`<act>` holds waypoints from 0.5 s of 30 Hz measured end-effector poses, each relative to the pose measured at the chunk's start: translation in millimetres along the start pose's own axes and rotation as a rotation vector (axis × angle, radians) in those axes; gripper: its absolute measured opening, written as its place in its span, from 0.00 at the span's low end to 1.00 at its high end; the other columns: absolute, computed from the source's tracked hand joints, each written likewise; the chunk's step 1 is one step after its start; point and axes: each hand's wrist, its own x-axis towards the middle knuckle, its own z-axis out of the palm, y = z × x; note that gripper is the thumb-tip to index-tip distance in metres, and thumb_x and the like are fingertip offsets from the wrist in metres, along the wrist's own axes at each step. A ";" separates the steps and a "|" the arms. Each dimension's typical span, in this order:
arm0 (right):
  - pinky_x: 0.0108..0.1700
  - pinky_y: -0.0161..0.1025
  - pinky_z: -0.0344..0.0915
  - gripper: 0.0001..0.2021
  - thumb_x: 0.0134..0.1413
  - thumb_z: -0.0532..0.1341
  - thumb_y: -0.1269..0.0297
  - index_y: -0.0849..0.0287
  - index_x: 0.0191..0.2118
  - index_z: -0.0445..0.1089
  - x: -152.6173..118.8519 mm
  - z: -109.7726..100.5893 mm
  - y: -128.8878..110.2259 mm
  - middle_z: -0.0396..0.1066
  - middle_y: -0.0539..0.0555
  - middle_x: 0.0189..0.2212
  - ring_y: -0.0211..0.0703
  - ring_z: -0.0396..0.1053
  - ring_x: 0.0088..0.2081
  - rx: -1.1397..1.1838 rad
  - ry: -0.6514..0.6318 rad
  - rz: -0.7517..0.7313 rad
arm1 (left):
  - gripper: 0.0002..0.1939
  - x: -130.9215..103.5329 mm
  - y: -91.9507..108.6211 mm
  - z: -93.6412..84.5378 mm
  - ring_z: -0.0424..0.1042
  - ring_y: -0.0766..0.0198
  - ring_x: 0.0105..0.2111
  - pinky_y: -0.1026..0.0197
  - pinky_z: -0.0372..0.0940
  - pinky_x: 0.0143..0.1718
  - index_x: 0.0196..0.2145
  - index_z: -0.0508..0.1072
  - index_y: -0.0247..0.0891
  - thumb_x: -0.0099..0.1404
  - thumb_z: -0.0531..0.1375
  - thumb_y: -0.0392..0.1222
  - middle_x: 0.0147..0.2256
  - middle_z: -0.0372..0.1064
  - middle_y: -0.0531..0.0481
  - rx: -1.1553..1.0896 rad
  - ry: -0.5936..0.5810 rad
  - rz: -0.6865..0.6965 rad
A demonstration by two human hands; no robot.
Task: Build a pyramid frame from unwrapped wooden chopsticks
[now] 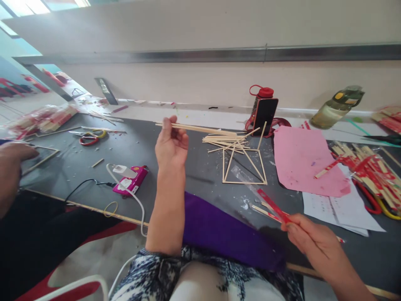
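Note:
My left hand is raised over the dark table, its fingers closed on a pair of wooden chopsticks that point right. My right hand, low on the right, pinches an opened chopstick wrapper, red at the held end and clear plastic beyond. Under the chopstick tips lies a pile of bare sticks. Beside that pile is a frame of joined sticks with a square outline and slanting pieces. Wrapped chopsticks lie near the wrapper, partly behind my right hand.
Right: pink sheet, white papers, many wrapped chopsticks. Behind: phone against a red-capped bottle, another bottle. Left: pink power strip with cables, scissors, another person's hand by a stick frame.

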 end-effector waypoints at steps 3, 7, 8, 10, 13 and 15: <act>0.27 0.30 0.64 0.13 0.62 0.51 0.59 0.54 0.35 0.72 -9.9 -2.5 6.2 0.71 0.48 0.22 0.36 0.68 0.23 -0.077 -0.065 -0.106 | 0.11 36.9 -22.3 9.9 0.70 0.74 0.24 0.73 0.67 0.26 0.38 0.74 0.39 0.65 0.56 0.46 0.23 0.69 0.53 -0.031 0.034 0.027; 0.34 0.29 0.67 0.08 0.59 0.56 0.63 0.49 0.37 0.74 -28.1 2.0 7.0 0.76 0.47 0.31 0.37 0.73 0.31 -0.141 -0.314 -0.254 | 0.08 64.8 -75.0 27.3 0.72 0.71 0.24 0.70 0.67 0.25 0.38 0.71 0.33 0.60 0.60 0.36 0.22 0.69 0.53 -0.007 -0.051 -0.151; 0.34 0.29 0.67 0.08 0.58 0.57 0.64 0.48 0.37 0.74 -33.0 5.1 6.5 0.76 0.46 0.31 0.37 0.73 0.31 -0.148 -0.369 -0.258 | 0.07 67.3 -88.2 31.4 0.72 0.70 0.23 0.70 0.67 0.25 0.38 0.70 0.32 0.60 0.60 0.35 0.22 0.69 0.53 0.021 -0.077 -0.195; 0.30 0.28 0.65 0.08 0.57 0.57 0.67 0.48 0.37 0.73 -42.8 13.1 6.7 0.76 0.44 0.28 0.35 0.72 0.28 -0.168 -0.439 -0.217 | 0.07 68.5 -111.4 38.0 0.72 0.69 0.22 0.69 0.66 0.24 0.37 0.68 0.31 0.59 0.60 0.32 0.21 0.68 0.53 0.095 -0.117 -0.259; 0.27 0.28 0.62 0.09 0.58 0.55 0.70 0.50 0.34 0.71 -57.0 27.9 12.3 0.74 0.44 0.25 0.35 0.71 0.26 -0.245 -0.473 -0.113 | 0.09 66.9 -134.9 43.5 0.73 0.67 0.22 0.67 0.67 0.24 0.36 0.66 0.32 0.56 0.60 0.30 0.23 0.69 0.52 0.204 -0.161 -0.315; 0.28 0.28 0.62 0.09 0.59 0.54 0.70 0.53 0.31 0.70 -65.2 37.3 19.1 0.73 0.45 0.24 0.35 0.71 0.25 -0.300 -0.409 -0.102 | 0.10 66.7 -143.1 44.9 0.73 0.67 0.23 0.66 0.67 0.24 0.37 0.66 0.33 0.55 0.60 0.30 0.25 0.69 0.52 0.267 -0.188 -0.318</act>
